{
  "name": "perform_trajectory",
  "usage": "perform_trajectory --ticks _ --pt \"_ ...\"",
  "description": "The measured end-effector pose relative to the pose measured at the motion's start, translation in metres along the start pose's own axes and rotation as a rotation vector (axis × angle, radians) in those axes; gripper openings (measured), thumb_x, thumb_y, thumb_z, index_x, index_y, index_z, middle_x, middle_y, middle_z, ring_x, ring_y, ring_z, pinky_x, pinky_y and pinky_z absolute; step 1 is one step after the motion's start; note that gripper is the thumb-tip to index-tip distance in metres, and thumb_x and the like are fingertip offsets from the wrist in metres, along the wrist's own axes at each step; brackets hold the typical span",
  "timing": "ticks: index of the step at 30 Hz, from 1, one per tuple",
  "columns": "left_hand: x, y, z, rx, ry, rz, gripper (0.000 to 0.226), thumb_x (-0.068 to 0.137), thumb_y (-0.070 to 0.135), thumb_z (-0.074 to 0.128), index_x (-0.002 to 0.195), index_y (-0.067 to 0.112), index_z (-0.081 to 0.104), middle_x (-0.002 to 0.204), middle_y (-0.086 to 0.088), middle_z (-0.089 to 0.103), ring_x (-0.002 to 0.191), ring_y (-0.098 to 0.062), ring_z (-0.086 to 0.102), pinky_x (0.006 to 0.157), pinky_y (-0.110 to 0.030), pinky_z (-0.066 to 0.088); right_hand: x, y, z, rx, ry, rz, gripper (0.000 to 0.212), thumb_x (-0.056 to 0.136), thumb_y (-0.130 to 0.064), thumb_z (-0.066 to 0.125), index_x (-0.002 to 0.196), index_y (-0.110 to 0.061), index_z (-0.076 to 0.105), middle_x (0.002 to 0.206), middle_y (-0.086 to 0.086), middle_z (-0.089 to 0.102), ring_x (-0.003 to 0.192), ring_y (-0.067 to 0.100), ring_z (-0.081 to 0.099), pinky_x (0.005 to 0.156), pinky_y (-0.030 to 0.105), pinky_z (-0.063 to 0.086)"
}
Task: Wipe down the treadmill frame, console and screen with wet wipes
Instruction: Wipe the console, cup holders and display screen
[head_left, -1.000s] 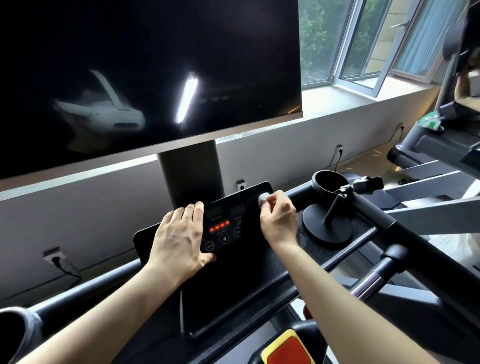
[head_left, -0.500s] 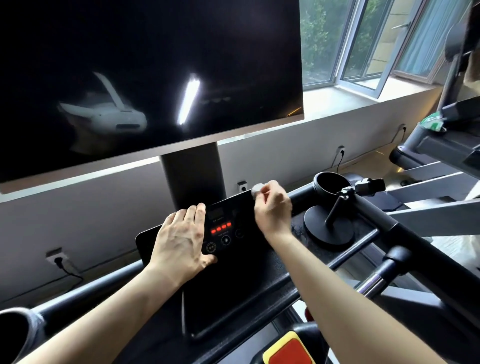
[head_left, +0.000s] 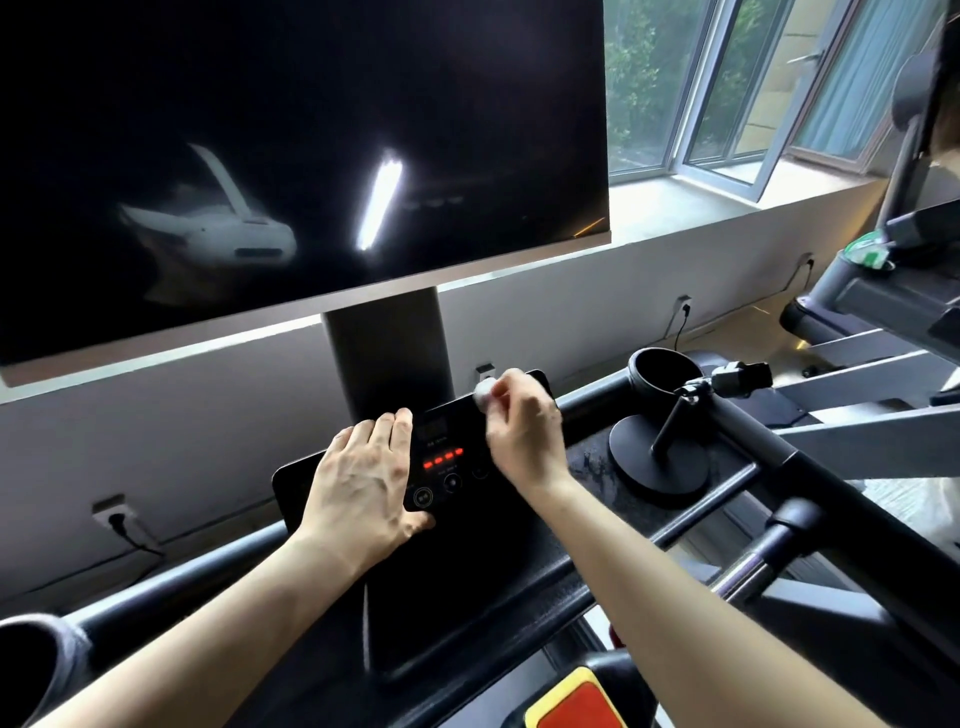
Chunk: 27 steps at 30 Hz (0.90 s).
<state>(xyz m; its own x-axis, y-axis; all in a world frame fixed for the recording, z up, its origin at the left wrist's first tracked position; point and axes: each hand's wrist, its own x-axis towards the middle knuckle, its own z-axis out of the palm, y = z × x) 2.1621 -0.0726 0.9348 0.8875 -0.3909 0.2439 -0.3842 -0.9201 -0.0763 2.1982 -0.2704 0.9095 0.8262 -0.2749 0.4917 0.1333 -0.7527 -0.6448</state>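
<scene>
Head view.

- Console: black tilted panel, seated in the treadmill frame. Row of red lights lit near its middle, round buttons just below them.
- Left hand: flat on the left half of the console, fingers straight and together, fingertips close to the far edge. Thumb lies beside the leftmost round button. Holds nothing.
- Right hand: fingers curled, pinching a small balled white wet wipe. The wipe is at the console's far edge, toward its far right corner; whether it presses on the surface I cannot tell, since the hand is blurred.
- Hands are apart, with the red lights between them.
- Screen: large, dark, above and behind the console on a grey post. It reflects a strip light and a white headset.
- Right of the console: cup holder in the frame, and a small camera on a stand with a round base.
- Background: wall sockets, open window, a second machine at far right.
</scene>
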Motion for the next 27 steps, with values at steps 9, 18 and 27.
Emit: perform_trajectory --ticks 9,18,27 --pt "0.000 -0.001 0.003 -0.003 0.007 -0.002 0.125 0.051 0.071 0.082 0.150 0.005 0.043 0.130 -0.002 0.059 0.117 -0.023 0.058 0.108 -0.037 0.045 0.026 0.058 -0.025 -0.085 0.045 0.314 0.011 0.100 -0.015 0.054 0.097 -0.006 0.059 0.101 0.018 0.069 0.100 0.039 0.063 0.079 0.040 0.043" --pt "0.000 -0.001 0.003 -0.012 -0.003 -0.010 0.125 0.054 0.072 0.081 0.152 0.007 0.040 0.133 -0.002 0.057 0.121 -0.022 0.056 0.110 -0.036 0.042 -0.045 0.016 -0.011 0.017 -0.173 -0.164 0.009 0.095 -0.015 0.062 0.092 -0.022 0.059 0.094 -0.008 0.064 0.086 0.015 0.063 0.077 0.027 0.047" --pt "0.000 0.000 0.001 -0.033 -0.014 0.003 0.124 0.062 0.074 0.076 0.157 0.010 0.029 0.140 0.002 0.050 0.129 -0.020 0.050 0.116 -0.034 0.034 -0.047 0.040 -0.019 -0.023 -0.016 0.118 0.008 0.094 -0.011 0.059 0.092 -0.019 0.059 0.094 -0.003 0.068 0.088 0.022 0.065 0.076 0.029 0.043"
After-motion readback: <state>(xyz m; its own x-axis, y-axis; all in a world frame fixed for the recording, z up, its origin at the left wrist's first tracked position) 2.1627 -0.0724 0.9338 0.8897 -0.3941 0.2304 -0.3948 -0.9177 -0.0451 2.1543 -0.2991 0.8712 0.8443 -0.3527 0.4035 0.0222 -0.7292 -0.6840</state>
